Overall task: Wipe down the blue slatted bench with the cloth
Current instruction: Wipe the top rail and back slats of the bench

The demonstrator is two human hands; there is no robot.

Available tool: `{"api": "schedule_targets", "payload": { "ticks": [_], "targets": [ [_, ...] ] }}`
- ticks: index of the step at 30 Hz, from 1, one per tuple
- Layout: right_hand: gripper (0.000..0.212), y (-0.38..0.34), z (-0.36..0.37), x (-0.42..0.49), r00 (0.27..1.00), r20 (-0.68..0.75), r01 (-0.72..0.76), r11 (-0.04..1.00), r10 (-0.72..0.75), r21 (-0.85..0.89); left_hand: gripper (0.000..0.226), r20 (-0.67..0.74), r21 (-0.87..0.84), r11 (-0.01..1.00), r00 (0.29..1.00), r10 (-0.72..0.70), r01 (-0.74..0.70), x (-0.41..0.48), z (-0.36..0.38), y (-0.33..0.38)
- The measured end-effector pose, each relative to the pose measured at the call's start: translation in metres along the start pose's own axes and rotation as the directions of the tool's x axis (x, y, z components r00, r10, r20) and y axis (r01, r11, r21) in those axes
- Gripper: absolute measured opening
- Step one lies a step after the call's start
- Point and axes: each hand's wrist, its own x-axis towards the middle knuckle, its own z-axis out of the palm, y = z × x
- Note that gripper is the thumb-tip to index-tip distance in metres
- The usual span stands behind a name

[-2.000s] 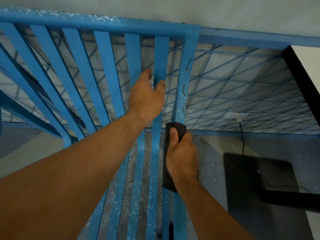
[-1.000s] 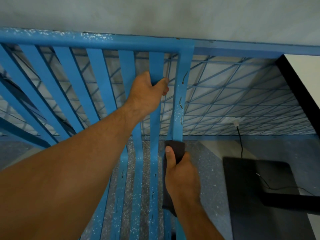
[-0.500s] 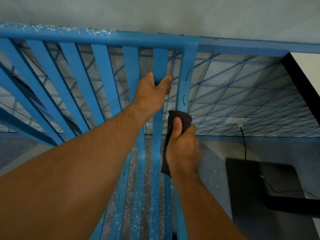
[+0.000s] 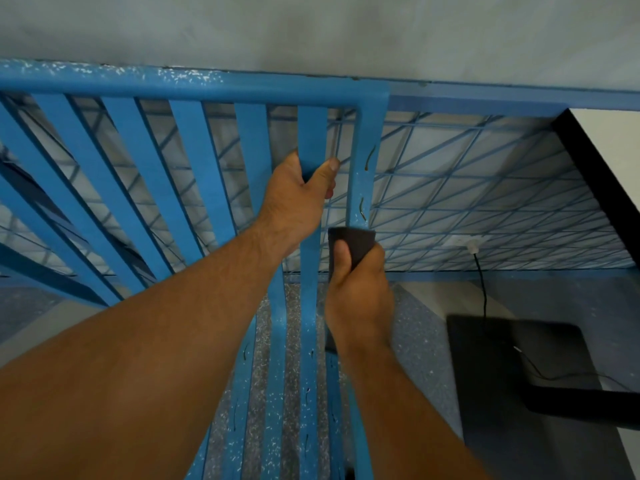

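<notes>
The blue slatted bench (image 4: 194,88) fills the left and middle of the head view, its paint flecked with white. My left hand (image 4: 298,199) grips the second slat from the right end, thumb hooked around its right edge. My right hand (image 4: 356,289) is closed on a dark cloth (image 4: 356,240) wrapped around the rightmost end bar, just below two dark scratch marks. The lower tail of the cloth hangs behind my right wrist.
A blue wire mesh panel (image 4: 485,202) stands to the right behind the bench, with a white wall behind it. A black cable (image 4: 483,289) runs from a white plug down to a black base (image 4: 519,362) on the speckled grey floor. A black-edged white panel (image 4: 595,161) is at far right.
My right hand slid the cloth up the end bar from its low position a second ago. My left hand went from open near the slat to gripping it.
</notes>
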Motion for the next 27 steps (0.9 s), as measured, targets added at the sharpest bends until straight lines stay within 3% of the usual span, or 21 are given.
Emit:
{"api": "schedule_targets", "payload": {
  "ticks": [4, 8, 13, 16, 18, 21, 27],
  "targets": [
    [0.060, -0.016, -0.002, 0.027, 0.997, -0.060, 0.057, 0.991, -0.050, 0.119, 0.024, 0.018, -0.006, 1.000, 1.000, -0.011, 0.012, 0.001, -0.002, 0.000],
    [0.043, -0.022, -0.001, 0.045, 0.991, -0.137, 0.043, 0.974, -0.013, 0.224, 0.013, 0.007, -0.024, 1.000, 1.000, -0.017, 0.017, 0.001, -0.002, 0.000],
    [0.062, -0.006, 0.000, 0.015, 0.989, -0.046, 0.144, 0.973, -0.138, 0.180, 0.027, 0.040, 0.010, 1.000, 0.999, 0.006, -0.006, 0.001, -0.003, 0.001],
    [0.069, 0.014, 0.000, -0.008, 0.983, 0.001, 0.182, 0.983, -0.183, -0.033, 0.031, 0.046, 0.011, 1.000, 0.999, 0.023, -0.024, 0.001, -0.002, 0.002],
    [0.071, 0.016, 0.001, -0.018, 0.988, 0.005, 0.151, 0.985, -0.151, -0.089, 0.032, 0.044, 0.009, 0.999, 0.999, 0.031, -0.031, 0.000, -0.003, 0.003],
    [0.070, 0.008, 0.000, -0.020, 0.997, 0.035, 0.068, 0.996, -0.066, -0.066, 0.032, 0.049, 0.012, 0.999, 0.998, 0.034, -0.035, 0.000, -0.004, 0.003],
    [0.072, -0.020, -0.004, 0.035, 0.989, -0.026, 0.149, 0.986, -0.147, 0.070, 0.021, 0.064, -0.006, 1.000, 0.998, -0.022, 0.022, 0.000, -0.005, 0.003]
  ]
}}
